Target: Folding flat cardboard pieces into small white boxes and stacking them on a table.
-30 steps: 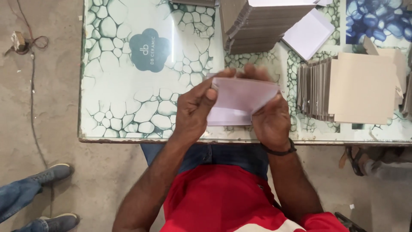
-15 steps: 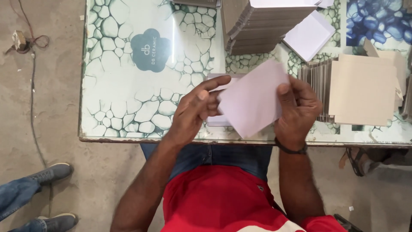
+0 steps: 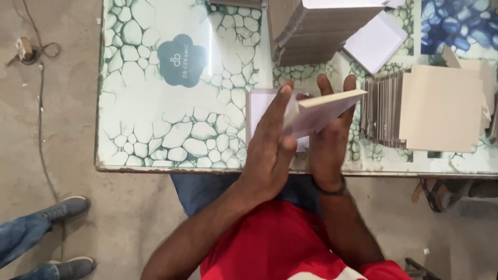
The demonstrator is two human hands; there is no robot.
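Pale card (image 3: 324,111) pinched in both hands' grip (image 3: 270,150) (image 3: 329,140); grey board stacks (image 3: 316,26) just behind

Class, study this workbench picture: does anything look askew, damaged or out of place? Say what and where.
Nothing looks damaged or spilled. The one askew item is a white sheet lying at an angle beside the tall stack of flat cards at the table's far side. Both hands, left and right, press a pale folded card between them.
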